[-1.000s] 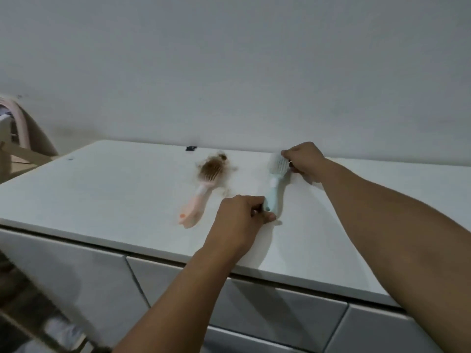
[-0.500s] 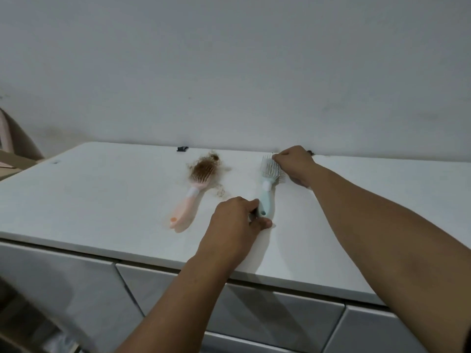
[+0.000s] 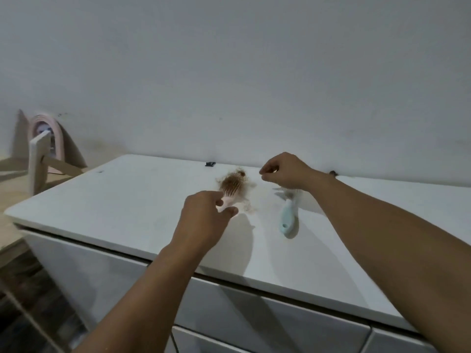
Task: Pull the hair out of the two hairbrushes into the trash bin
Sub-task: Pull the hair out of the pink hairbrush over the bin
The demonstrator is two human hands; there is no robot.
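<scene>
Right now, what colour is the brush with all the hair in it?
Pink: the hairy hairbrush shows best in the head view.

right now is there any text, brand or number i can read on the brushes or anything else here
None: no readable text shows anywhere.
pink hairbrush: no print visible; handle partly hidden by the left hand.
blue hairbrush: plain handle, no marking visible.
white cabinet top: bare of lettering.
small dark object by the wall: too small to tell.
</scene>
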